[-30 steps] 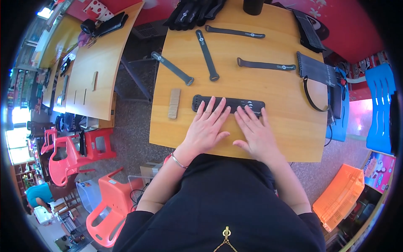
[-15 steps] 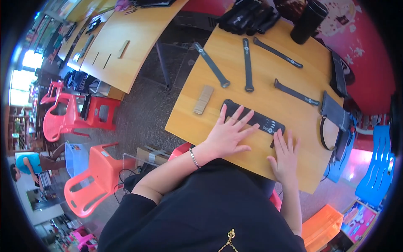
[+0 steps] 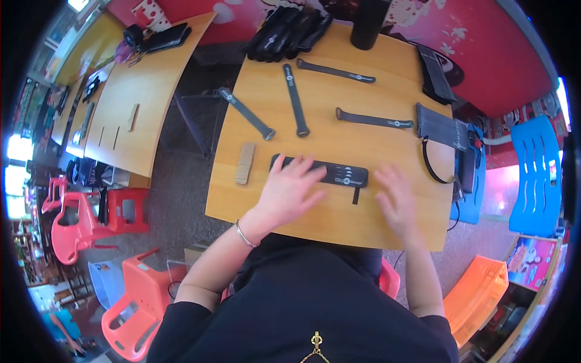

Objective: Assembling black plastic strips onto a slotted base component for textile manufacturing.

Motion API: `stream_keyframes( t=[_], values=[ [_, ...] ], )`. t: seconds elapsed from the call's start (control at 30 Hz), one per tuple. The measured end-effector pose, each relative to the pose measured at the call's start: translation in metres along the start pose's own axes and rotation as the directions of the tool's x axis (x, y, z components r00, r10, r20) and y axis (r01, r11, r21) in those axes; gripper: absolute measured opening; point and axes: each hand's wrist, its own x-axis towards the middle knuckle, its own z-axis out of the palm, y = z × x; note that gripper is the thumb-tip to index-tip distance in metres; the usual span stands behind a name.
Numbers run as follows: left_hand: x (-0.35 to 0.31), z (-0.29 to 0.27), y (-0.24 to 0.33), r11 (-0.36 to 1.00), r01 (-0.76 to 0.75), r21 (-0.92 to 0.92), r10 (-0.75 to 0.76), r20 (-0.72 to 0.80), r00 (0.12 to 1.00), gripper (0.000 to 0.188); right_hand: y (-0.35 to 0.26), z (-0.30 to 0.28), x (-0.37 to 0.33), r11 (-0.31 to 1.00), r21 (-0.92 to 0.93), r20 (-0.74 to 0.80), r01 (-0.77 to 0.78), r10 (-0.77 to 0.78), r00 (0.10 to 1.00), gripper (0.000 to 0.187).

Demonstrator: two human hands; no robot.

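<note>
A long, flat black sleeve (image 3: 351, 176) with white printing lies on the wooden table in front of me, a short black tab (image 3: 356, 195) sticking out at its near edge. My left hand (image 3: 290, 190) rests over its left part with the fingers stretched and spread, covering some of it. Off its right end, my right hand (image 3: 396, 199) is slightly blurred, fingers apart and nothing in them. Left of the sleeve lies a small brown cardboard-like stack (image 3: 245, 163). Beyond it are several dark straps, among them one strap (image 3: 295, 100) set nearly upright in view.
A heap of black folded pouches (image 3: 287, 33) and a black cylinder (image 3: 368, 24) stand at the table's far edge. A bundle of dark strips (image 3: 442, 126) lies at the right edge. Around the table are a red chair (image 3: 139, 296), a blue chair (image 3: 535, 175) and another table (image 3: 130, 91).
My view has turned, shifting the table leftward. My right hand has lifted off the sleeve's right end and stands apart from it; my left hand stays over the left part.
</note>
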Motion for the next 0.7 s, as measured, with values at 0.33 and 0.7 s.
stream_keyframes(
  t=[0.33, 0.7],
  values=[
    [0.134, 0.02, -0.015, 0.948, 0.127, -0.292, -0.22, -0.312, 0.924, 0.024, 0.053, -0.032, 0.096, 0.866, -0.326, -0.279, -0.38, 0.296, 0.914, 0.032],
    [0.083, 0.012, -0.021, 0.787, 0.005, -0.617, -0.233, -0.29, 0.928, 0.01, 0.055, -0.011, 0.083, 0.93, 0.073, -0.176, -0.361, 0.369, 0.913, 0.021]
  ],
)
